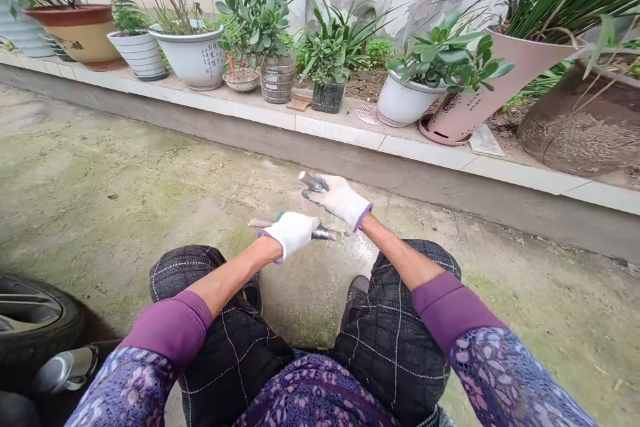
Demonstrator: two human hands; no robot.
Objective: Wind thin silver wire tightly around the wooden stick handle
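My left hand (294,233), in a white work glove with a purple cuff, is closed around a wooden stick (260,223). The stick lies roughly level, and a shiny silver, wire-like wrapping shows near its right end. Slightly higher and to the right, my right hand (344,200), gloved the same way, grips a short stick (311,180) with a pale cut end. Something silvery shows on this stick beside the fingers. Both hands are held above the concrete ground in front of my knees, close to each other but apart. The gloves hide the middle of each stick.
Ahead runs a low tiled ledge (340,133) bearing several potted plants, among them a white pot (193,57) and a tilted pink pot (475,103). A wheel (37,313) and a metal cup (65,370) are at lower left. Whitish specks lie on the ground (363,253).
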